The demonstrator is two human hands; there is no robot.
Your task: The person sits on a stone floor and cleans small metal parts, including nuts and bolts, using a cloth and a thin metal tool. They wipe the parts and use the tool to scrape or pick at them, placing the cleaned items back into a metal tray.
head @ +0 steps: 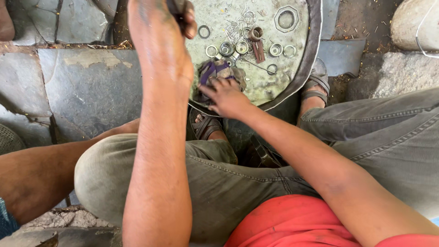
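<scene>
Left hand [160,41] raised, fist closed round a dark object [176,7]; only its end shows above the knuckles, so what it is I can't tell. Skin smeared with grease.

Just right of it and lower: right hand [226,96], fingers spread and pressing down on a grimy rag [219,73], crumpled grey cloth with a purple strip, lying at the near edge of a round metal tray [274,87]. Not gripping, just flat on top.

Tray: dull scratched steel, dark raised rim. Beyond the right hand's fingertips, a cluster of small steel rings and bearing races [242,45], shiny, circular, plus scattered thin needle rollers [235,27]. Further right, a large hexagonal nut [286,19] and a rusty brown link piece [258,48].
</scene>
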